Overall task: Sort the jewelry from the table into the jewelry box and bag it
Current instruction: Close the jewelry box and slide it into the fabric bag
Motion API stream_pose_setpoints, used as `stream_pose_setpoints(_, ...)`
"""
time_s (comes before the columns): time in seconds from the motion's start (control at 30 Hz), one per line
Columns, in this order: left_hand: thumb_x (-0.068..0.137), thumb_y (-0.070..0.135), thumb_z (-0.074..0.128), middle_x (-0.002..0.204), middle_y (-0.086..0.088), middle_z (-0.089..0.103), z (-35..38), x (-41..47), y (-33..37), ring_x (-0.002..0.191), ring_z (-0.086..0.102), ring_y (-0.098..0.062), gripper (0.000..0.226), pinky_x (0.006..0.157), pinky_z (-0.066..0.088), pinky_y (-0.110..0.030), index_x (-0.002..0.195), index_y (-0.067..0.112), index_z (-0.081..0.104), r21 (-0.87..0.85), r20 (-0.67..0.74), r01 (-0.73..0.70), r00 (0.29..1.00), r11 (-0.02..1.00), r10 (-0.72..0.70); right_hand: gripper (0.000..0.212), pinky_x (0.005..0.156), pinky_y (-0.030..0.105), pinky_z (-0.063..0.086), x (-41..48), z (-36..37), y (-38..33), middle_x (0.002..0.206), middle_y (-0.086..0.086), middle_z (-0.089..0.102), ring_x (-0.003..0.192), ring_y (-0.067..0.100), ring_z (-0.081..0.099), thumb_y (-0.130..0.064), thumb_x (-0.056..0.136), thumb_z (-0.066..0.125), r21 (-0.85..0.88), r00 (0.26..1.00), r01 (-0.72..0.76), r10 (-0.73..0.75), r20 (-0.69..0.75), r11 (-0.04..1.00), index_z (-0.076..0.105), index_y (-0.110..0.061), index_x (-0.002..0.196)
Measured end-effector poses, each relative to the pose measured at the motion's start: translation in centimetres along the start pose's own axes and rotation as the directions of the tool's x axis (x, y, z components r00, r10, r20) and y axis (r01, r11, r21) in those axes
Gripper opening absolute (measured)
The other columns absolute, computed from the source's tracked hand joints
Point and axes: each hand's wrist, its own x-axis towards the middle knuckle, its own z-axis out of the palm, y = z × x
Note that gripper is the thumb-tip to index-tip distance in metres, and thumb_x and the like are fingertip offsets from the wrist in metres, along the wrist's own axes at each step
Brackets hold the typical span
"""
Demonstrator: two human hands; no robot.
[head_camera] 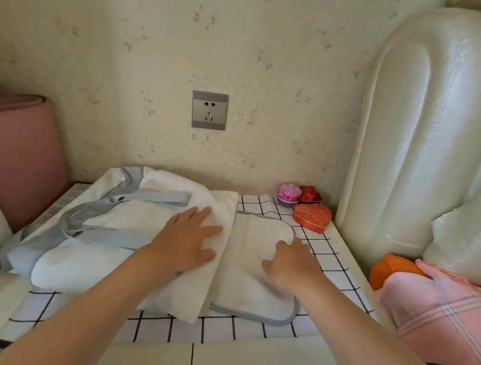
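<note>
A white cloth bag (117,225) with grey-blue straps lies flat across the left of the table (239,335), which has a white black-grid cover. My left hand (187,243) rests palm down on the bag's right part, fingers spread. My right hand (292,262) lies on the bag's grey-edged flap (250,286), fingers curled over the cloth. A red heart-shaped jewelry box (311,217) sits shut at the back right corner. Behind it stand a small round pink box (288,193) and a small red box (311,195). No loose jewelry shows.
A wall with a power socket (209,110) stands behind the table. A padded cream headboard (431,134) rises at the right, with pink bedding (450,310) and an orange cushion (390,268) below it. A rolled pink mat (12,150) leans at the left.
</note>
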Motion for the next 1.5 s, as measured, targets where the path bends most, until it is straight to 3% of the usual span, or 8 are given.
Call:
stream_pose_setpoints(0.2, 0.090, 0.049, 0.058, 0.165, 0.006, -0.008, 0.1, 0.0, 0.2, 0.151, -0.009, -0.019, 0.070, 0.121, 0.000, -0.038, 0.152, 0.041, 0.026, 0.031, 0.011, 0.003, 1.000, 1.000, -0.003, 0.071, 0.090, 0.036, 0.043, -0.2, 0.7, -0.1, 0.139, 0.017, 0.033, 0.125, 0.033, 0.045, -0.049, 0.088, 0.057, 0.167, 0.984, -0.146, 0.126, 0.124, 0.975, 0.033, -0.016, 0.146)
stream_pose_setpoints(0.43, 0.086, 0.045, 0.066, 0.165, 0.007, -0.001, -0.2, -0.1, 0.0, 0.151, -0.003, -0.016, 0.084, 0.121, 0.007, -0.036, 0.154, 0.032, 0.019, -0.063, -0.014, 0.008, 1.000, 0.998, -0.009, 0.072, 0.067, 0.028, 0.045, 0.0, -2.3, -2.3, 0.117, 0.010, 0.061, 0.105, 0.026, 0.060, -0.006, 0.086, 0.060, 0.663, 0.987, 0.011, 0.097, -0.127, 0.749, 0.028, -0.009, 0.150)
stream_pose_setpoints(0.53, 0.086, 0.040, 0.068, 0.162, 0.004, 0.014, -0.8, -0.1, -0.4, 0.149, 0.013, -0.019, 0.089, 0.119, 0.020, -0.036, 0.155, 0.026, 0.014, -0.256, -0.007, 0.053, 0.998, 0.965, -0.057, 0.025, 0.078, 0.032, 0.057, -0.4, -3.9, -3.8, 0.099, 0.006, 0.074, 0.096, 0.024, 0.069, -0.006, 0.081, 0.067, 0.778, 0.984, 0.104, 0.048, -0.170, 0.619, 0.074, -0.016, 0.104)
stream_pose_setpoints(0.6, 0.087, 0.037, 0.067, 0.154, 0.001, 0.029, -1.6, 0.2, -1.1, 0.141, 0.031, -0.019, 0.087, 0.114, 0.031, -0.033, 0.155, 0.023, 0.016, -0.384, -0.011, 0.100, 0.994, 0.918, -0.113, 0.020, 0.064, 0.030, 0.060, -1.2, -4.7, -4.6, 0.080, 0.003, 0.074, 0.076, 0.020, 0.072, -0.004, 0.080, 0.072, 0.886, 0.989, 0.109, 0.037, -0.140, 0.451, 0.072, -0.023, 0.073)
stream_pose_setpoints(0.73, 0.082, 0.044, 0.068, 0.138, 0.002, 0.039, -2.8, -0.3, -2.2, 0.135, 0.029, -0.021, 0.076, 0.107, 0.034, -0.035, 0.147, 0.023, 0.035, -0.238, -0.076, 0.178, 0.977, 0.955, -0.201, 0.014, 0.055, 0.028, 0.057, -1.6, -4.9, -6.8, 0.080, 0.012, 0.072, 0.066, 0.023, 0.068, -0.001, 0.083, 0.072, 0.979, 0.998, 0.045, -0.050, -0.036, 0.196, 0.070, -0.012, 0.075)
stream_pose_setpoints(1.2, 0.065, 0.055, 0.078, 0.053, 0.008, 0.045, -1.3, -0.8, -3.4, 0.062, 0.043, -0.011, 0.036, 0.050, 0.024, -0.021, 0.055, 0.024, 0.063, -0.382, -0.269, 0.085, 0.942, 0.920, -0.198, 0.010, 0.055, 0.025, 0.052, -0.6, -2.0, -11.9, 0.071, 0.006, 0.068, 0.062, 0.017, 0.063, -0.009, 0.085, 0.069, 0.972, 0.995, -0.003, -0.094, 0.025, 0.233, 0.076, -0.012, 0.079)
stream_pose_setpoints(1.3, 0.076, 0.047, 0.073, 0.051, 0.008, 0.052, -1.7, -0.8, -3.6, 0.051, 0.045, -0.008, 0.027, 0.050, 0.030, -0.020, 0.067, 0.022, 0.072, -0.409, -0.218, 0.087, 0.957, 0.908, -0.190, 0.009, 0.063, 0.031, 0.051, -0.5, -2.0, -12.1, 0.070, 0.007, 0.067, 0.064, 0.020, 0.061, -0.009, 0.080, 0.069, 0.971, 0.996, 0.001, -0.091, 0.021, 0.240, 0.078, -0.006, 0.078)
stream_pose_setpoints(1.5, 0.090, 0.017, 0.063, 0.099, 0.001, 0.075, -3.1, -0.3, -4.5, 0.091, 0.069, -0.016, 0.019, 0.084, 0.056, -0.032, 0.102, 0.021, 0.077, -0.409, -0.119, 0.148, 0.970, 0.900, -0.214, 0.025, 0.063, 0.027, 0.058, -0.6, -1.8, -11.6, 0.075, 0.003, 0.074, 0.065, 0.014, 0.068, -0.001, 0.080, 0.072, 0.975, 0.991, 0.043, -0.133, -0.014, 0.219, 0.075, -0.021, 0.067)
